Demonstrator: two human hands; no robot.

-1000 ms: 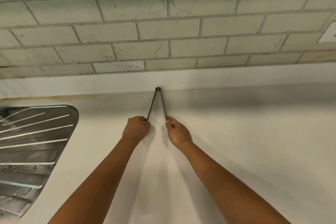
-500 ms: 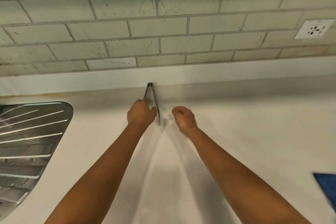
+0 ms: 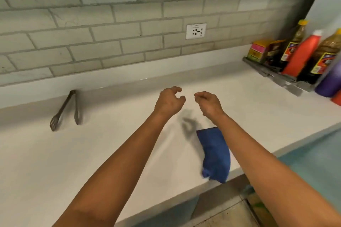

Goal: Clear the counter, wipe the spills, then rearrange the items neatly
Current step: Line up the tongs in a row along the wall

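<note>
Hands hover empty above the counter (image 3: 55, 162): the left hand (image 3: 168, 101) and right hand (image 3: 209, 103) hang loosely curled, close together, holding nothing. Below the right forearm lies the blue cloth (image 3: 215, 153), its long axis running toward the near edge, nearer the right hand. The tongs (image 3: 64, 109) rest well off to the left by the wall. Bottles (image 3: 302, 55) stand far right.
</note>
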